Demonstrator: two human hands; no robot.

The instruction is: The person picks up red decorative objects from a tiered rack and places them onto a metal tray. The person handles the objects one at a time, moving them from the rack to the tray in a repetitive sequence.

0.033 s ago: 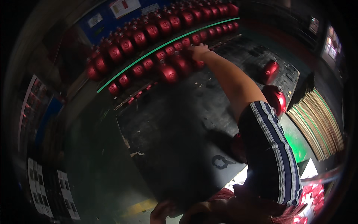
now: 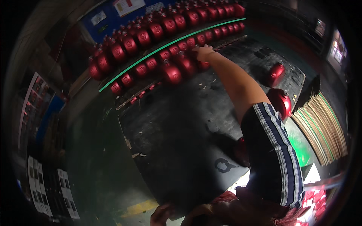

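My right arm stretches across the black tabletop [image 2: 181, 113]. At its far side, my right hand [image 2: 205, 53] closes over the top of a glossy red rounded bottle [image 2: 203, 65], mostly hidden beneath the fingers. Beside it on the left, two more bottles, a red bottle [image 2: 187, 64] and another red bottle [image 2: 171, 73], stand upright with short metal necks. My left hand [image 2: 162, 214] is low in the picture near the table's near edge, in deep shadow; its fingers cannot be made out clearly.
Beyond the table, several red bottles line a two-level rack [image 2: 171, 43] with a green edge strip. On the right stand a red bottle [image 2: 276, 73] and another [image 2: 281, 101], with a dark red bottle [image 2: 241, 152] partly behind my sleeve. A stack of cardboard sheets [image 2: 320, 128] is at the far right.
The whole view has shifted slightly. My right hand stays over the same red bottle, and my left hand stays low near the table's near edge.
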